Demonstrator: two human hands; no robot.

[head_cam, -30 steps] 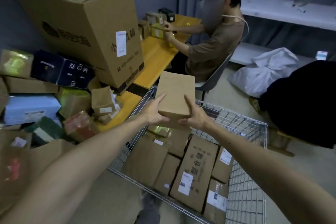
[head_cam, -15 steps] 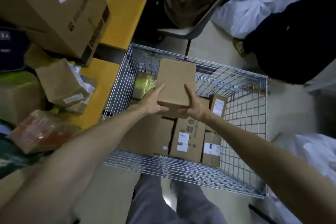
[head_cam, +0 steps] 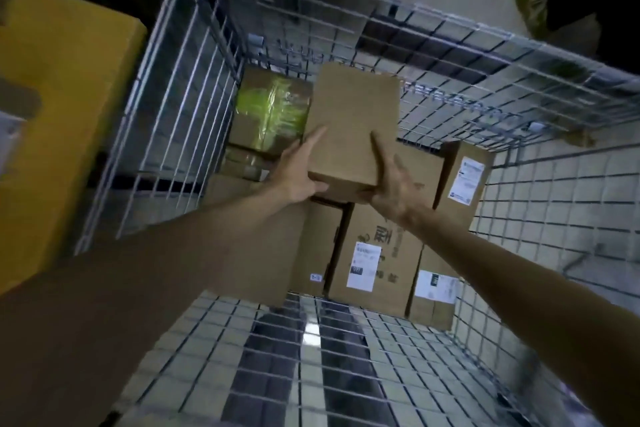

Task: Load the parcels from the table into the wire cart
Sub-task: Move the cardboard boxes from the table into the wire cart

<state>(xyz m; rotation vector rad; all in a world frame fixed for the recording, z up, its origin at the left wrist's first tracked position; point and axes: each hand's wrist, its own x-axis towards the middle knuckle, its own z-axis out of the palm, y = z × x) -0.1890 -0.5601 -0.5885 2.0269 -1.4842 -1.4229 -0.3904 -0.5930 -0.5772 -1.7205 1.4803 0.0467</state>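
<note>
Left grip (head_cam: 298,177) and right grip (head_cam: 394,191) pinch the box (head_cam: 353,125) at its near corners, thumbs on top, above parcels (head_cam: 375,253) inside the cart (head_cam: 540,218). Lower it level onto those parcels beside the green pack (head_cam: 272,107), then free both sides together.

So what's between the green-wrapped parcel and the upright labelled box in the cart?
In the head view, the plain box, held by the left hand and right hand, hangs between the green parcel and the labelled box, above other boxes.

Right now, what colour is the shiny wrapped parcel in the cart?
The shiny wrapped parcel is yellow-green; head view.
</note>
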